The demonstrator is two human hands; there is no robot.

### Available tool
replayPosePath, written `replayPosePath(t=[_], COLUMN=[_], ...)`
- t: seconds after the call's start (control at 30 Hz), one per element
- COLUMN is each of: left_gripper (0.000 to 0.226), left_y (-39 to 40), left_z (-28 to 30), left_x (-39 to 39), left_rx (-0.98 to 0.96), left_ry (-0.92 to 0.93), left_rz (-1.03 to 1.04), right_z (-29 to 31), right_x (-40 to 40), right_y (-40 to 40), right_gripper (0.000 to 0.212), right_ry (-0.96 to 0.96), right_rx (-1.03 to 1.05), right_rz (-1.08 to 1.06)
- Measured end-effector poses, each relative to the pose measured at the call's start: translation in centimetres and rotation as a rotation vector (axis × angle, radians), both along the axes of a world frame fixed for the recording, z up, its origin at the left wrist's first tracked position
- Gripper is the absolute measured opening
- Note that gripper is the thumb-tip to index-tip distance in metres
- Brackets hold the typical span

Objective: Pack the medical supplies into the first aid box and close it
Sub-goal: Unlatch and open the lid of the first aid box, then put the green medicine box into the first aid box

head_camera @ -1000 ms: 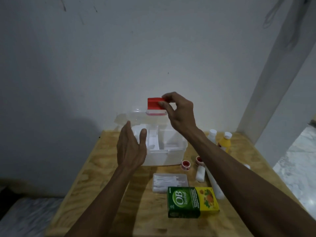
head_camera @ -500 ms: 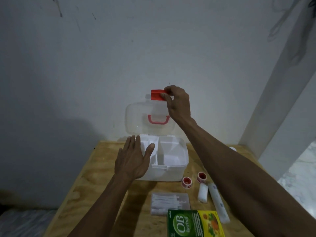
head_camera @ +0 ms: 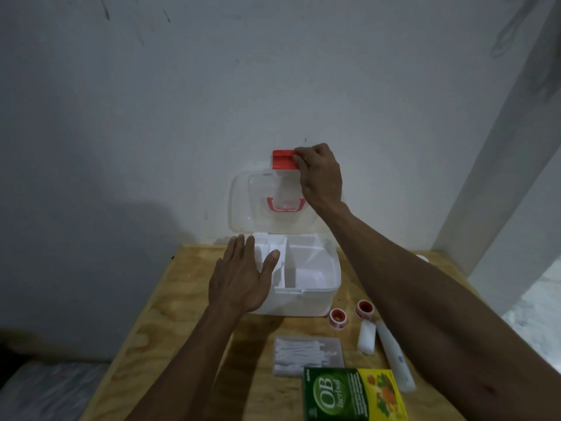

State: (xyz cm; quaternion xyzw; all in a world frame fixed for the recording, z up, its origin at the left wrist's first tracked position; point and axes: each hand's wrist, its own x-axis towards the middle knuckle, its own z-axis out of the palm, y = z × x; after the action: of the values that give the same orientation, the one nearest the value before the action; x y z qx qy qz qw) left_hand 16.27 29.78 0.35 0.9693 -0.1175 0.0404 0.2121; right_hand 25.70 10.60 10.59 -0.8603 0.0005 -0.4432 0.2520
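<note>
The right hand (head_camera: 318,174) reaches up and forward, its fingers and thumb pinched onto the red latch (head_camera: 283,159) at the top edge of the raised lid. The left hand (head_camera: 243,275) lies flat and open, fingers spread, palm down on the left front corner of the box, gripping nothing.

A pale wall (head_camera: 212,86) fills the upper part of the view. Below it, a plywood table (head_camera: 170,314) stretches toward the viewer.

The white first aid box (head_camera: 309,287) sits at the far end of the table against the wall. Its inside is split by white dividers into a few compartments, which look bare. The clear lid (head_camera: 252,205) stands upright behind the box, with a red carry handle (head_camera: 285,205) showing through it.

In front of the box, near the bottom edge of the view, lies a green and yellow carton (head_camera: 355,395) printed "OB herbal". Just behind it and touching it is a clear packet of cotton swabs (head_camera: 306,354). To the right of the carton lies a long white tube (head_camera: 394,357), partly under the right forearm. Beside it is a short white roll of bandage (head_camera: 366,337). Closest to the box's front right corner stand two small red and white tape rolls (head_camera: 338,317), near each other.
</note>
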Motion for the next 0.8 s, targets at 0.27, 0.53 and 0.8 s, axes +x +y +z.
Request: replayPosePath(t=[0.27, 0.53, 0.8], left_gripper=[0.083, 0.074, 0.061], left_y=[0.2, 0.3, 0.2], left_z=[0.0, 0.2, 0.2], left_x=[0.1, 0.1, 0.2], left_rx=[0.008, 0.024, 0.053], left_ry=[-0.016, -0.042, -0.052], left_rz=[-0.015, -0.038, -0.045], right_z=[0.5, -0.7, -9.6], right_x=[-2.0, -14.8, -28.9], right_y=[-0.5, -0.8, -4.0], right_gripper=[0.034, 0.035, 0.041], right_ry=[0.069, 0.188, 0.511], right_rx=[0.0, 0.139, 0.174], right_rz=[-0.005, 0.216, 0.389])
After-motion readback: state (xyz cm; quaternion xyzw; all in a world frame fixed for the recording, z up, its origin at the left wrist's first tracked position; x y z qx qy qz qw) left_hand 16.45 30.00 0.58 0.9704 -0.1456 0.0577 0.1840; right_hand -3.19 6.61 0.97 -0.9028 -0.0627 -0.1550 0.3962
